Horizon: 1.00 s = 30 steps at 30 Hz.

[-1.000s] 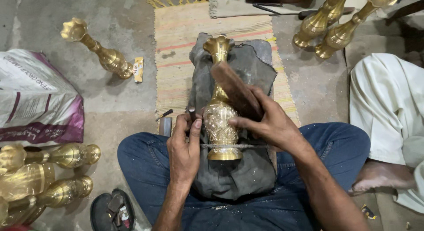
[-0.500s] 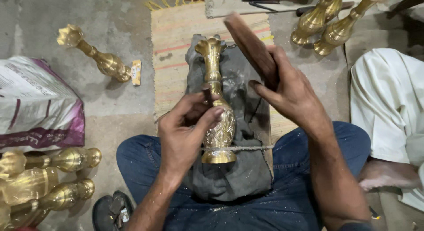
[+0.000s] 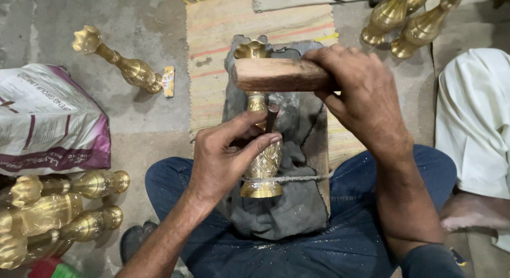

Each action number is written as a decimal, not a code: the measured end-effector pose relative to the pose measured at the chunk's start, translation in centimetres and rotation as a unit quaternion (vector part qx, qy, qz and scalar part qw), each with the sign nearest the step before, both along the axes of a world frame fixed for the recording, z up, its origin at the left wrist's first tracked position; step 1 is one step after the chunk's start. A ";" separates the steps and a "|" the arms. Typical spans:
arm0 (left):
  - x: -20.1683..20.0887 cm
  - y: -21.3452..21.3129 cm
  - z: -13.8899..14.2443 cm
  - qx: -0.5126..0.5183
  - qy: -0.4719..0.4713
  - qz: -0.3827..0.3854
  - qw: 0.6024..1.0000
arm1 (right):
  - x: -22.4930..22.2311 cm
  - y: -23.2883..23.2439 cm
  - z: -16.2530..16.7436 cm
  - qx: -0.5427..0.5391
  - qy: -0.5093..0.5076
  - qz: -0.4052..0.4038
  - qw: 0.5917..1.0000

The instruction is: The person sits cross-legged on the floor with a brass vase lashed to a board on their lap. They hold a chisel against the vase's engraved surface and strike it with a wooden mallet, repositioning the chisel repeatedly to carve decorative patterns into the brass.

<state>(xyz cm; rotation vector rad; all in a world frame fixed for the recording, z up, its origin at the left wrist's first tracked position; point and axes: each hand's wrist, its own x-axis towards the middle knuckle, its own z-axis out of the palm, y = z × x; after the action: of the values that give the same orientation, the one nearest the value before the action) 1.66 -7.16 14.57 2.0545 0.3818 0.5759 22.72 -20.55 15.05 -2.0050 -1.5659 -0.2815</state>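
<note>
I see the brass vase [image 3: 261,150] at frame centre, tied on a grey pad [image 3: 297,203], long axis top-to-bottom. Left hand [image 3: 226,156] pinches a small punch [image 3: 271,116] against it, tip probably touching. Right hand [image 3: 361,92] clamps a wooden mallet [image 3: 279,75] directly above the punch.

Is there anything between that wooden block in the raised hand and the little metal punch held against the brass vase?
Nothing visible. The right hand holds the wooden block above the punch, with only open space between them. The left hand pinches the punch against the brass vase; its fingers sit below the punch's top end.
</note>
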 end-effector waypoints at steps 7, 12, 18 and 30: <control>-0.1 0.1 -0.2 -0.003 0.037 0.019 0.999 | -0.1 -0.9 1.5 0.035 0.017 0.000 0.999; 0.0 0.1 -0.1 0.033 0.005 -0.001 0.999 | 0.0 -1.5 2.1 0.019 -0.069 -0.050 0.996; -0.2 -0.1 -0.3 0.044 -0.013 -0.009 0.999 | 0.6 -1.1 1.7 0.134 0.424 -0.010 0.896; 0.1 0.2 0.0 0.059 -0.001 -0.017 0.998 | 0.3 -1.7 1.8 0.050 0.030 0.029 0.998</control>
<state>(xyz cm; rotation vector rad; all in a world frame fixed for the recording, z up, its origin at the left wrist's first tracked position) 1.74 -6.91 14.61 2.1690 0.3177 0.5925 22.99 -22.28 16.88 -1.8713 -1.5388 -0.2684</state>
